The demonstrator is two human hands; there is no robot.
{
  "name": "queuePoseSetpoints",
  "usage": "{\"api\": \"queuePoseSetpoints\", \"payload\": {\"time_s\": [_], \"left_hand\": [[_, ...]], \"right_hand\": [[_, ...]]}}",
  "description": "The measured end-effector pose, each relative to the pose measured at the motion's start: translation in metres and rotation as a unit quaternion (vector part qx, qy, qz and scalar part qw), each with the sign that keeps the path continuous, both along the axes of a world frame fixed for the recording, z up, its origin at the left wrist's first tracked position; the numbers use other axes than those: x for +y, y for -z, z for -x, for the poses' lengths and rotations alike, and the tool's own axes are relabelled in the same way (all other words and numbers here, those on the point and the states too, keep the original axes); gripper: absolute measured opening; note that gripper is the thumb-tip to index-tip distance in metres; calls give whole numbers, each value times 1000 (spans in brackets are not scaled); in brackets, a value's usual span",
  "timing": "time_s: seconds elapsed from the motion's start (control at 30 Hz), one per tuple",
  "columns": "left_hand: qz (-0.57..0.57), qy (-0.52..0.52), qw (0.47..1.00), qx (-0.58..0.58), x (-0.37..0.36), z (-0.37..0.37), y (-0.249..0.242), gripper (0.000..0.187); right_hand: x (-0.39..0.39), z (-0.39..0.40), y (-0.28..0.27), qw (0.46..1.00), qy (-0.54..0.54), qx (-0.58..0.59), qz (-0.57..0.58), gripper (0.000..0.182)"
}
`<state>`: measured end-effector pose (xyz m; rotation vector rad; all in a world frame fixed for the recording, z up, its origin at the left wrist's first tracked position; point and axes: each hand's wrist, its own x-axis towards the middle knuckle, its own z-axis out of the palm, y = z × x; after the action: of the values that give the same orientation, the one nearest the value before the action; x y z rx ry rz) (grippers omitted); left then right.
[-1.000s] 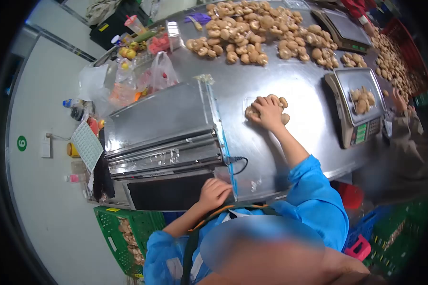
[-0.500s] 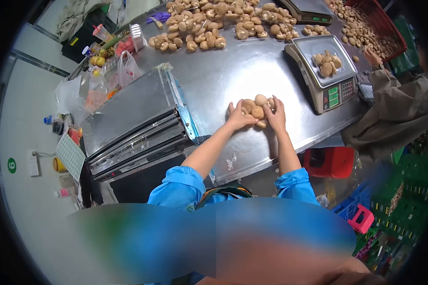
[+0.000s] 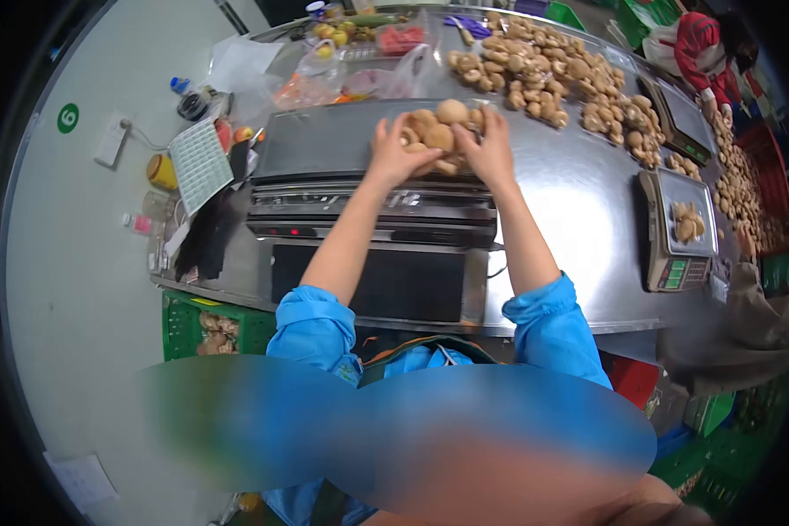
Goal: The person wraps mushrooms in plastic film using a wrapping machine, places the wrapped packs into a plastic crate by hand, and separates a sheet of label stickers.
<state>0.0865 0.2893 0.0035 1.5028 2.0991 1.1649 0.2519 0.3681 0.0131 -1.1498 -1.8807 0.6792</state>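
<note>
A cluster of several brown-capped mushrooms (image 3: 438, 136) is gathered between my two hands. My left hand (image 3: 398, 159) curls round its left side, and my right hand (image 3: 489, 156) presses from the right with the thumb on the caps. Whether a tray lies under the mushrooms is hidden. Both hands are over the grey top plate of a film wrapping machine (image 3: 316, 136), just behind its dark rollers (image 3: 324, 200). A flat black pad (image 3: 368, 285) lies at the machine's front, below my forearms.
Loose mushrooms (image 3: 535, 66) heap at the back of the steel table (image 3: 561, 228). A digital scale (image 3: 679, 267) with mushrooms on its pan stands at right, beside another person's brown sleeve (image 3: 736, 324). Plastic bags (image 3: 403, 74) and fruit (image 3: 333, 33) lie at back left.
My hands have carried the mushrooms from the bare steel tabletop leftward onto the wrapping machine. The head view has turned left, so the machine is now straight ahead.
</note>
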Motion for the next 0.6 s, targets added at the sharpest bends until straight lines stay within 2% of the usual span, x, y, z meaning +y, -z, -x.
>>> {"api": "queuePoseSetpoints", "payload": {"time_s": [0.1, 0.17, 0.2, 0.3, 0.37, 0.43, 0.5, 0.53, 0.57, 0.6], "left_hand": [[12, -7, 1000, 1, -25, 98, 12, 86], [101, -20, 994, -35, -45, 143, 9, 84], [128, -35, 991, 2, -53, 158, 9, 80], [121, -51, 991, 20, -64, 192, 18, 78], [88, -49, 994, 40, -73, 215, 24, 74], [-55, 130, 990, 18, -100, 240, 3, 62], [27, 300, 923, 239, -133, 274, -25, 45], [23, 300, 924, 237, -143, 286, -37, 45], [22, 376, 840, 390, -152, 294, -46, 39], [19, 438, 727, 528, -156, 297, -48, 35]], "right_hand": [[-25, 90, 8, 995, -30, -42, 89, 71], [-44, 132, 5, 989, -20, -115, 94, 73], [-50, 147, 5, 988, -20, -117, 97, 73], [-59, 169, 7, 982, -30, -141, 122, 76], [-59, 160, 10, 992, -58, -93, 68, 76], [-69, 129, 4, 991, -118, -32, 63, 67], [-73, 85, -12, 973, -194, -116, 46, 55], [-68, 62, -20, 945, -228, -235, 15, 51], [-64, 46, -25, 899, -260, -352, -14, 47], [-61, 39, -27, 897, -260, -358, -13, 47]]}}
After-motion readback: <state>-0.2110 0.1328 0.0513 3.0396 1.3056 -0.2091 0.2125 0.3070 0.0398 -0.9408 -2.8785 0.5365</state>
